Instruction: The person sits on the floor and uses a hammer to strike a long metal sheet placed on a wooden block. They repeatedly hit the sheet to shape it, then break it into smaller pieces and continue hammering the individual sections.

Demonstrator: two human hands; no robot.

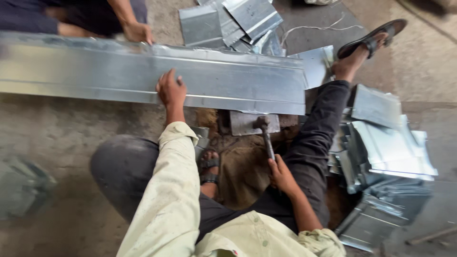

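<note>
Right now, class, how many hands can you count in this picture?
3. The left hand presses the long metal sheet; the right hand grips a hammer; another person's hand holds the sheet's far edge.

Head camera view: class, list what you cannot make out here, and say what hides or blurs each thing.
- Long folded grey sheet-metal panel: its left end is cut off by the frame edge and smeared by motion blur.
- Co-worker's hand: the rest of that person is cut off by the top edge.
- Dark hammer: the handle's lower end is hidden in the right hand.
- Left hand: its palm is hidden, pressed to the panel.
</note>
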